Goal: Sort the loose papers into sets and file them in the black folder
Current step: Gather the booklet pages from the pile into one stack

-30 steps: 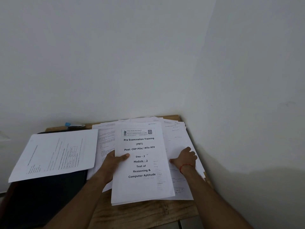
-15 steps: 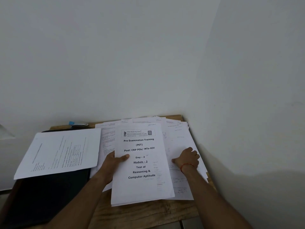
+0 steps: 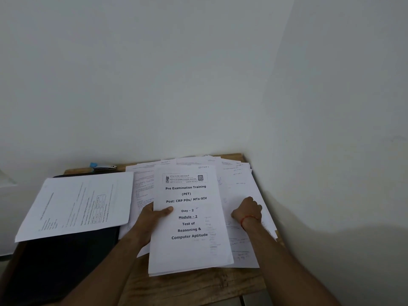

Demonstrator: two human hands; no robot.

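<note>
My left hand (image 3: 150,219) grips the left edge of a thick set of papers (image 3: 189,250), thumb on its cover page headed "Pre Examination Training". The set lies over a spread of loose papers (image 3: 238,191) on the wooden table (image 3: 189,288). My right hand (image 3: 248,209), a red thread at its wrist, rests knuckles up with curled fingers on the loose sheets at the right; whether it pinches a sheet cannot be seen. The black folder (image 3: 57,261) lies at the left, with a printed sheet (image 3: 77,204) lying askew across its far half.
A stapler (image 3: 103,166) with a blue end sits at the table's back edge by the wall. White walls close in behind and on the right, meeting at the table's far right corner. The table's front edge runs just below the held set.
The view has shifted slightly. My right hand has slid a little to the right and farther away over the loose sheets. My left hand keeps the same hold on the set.
</note>
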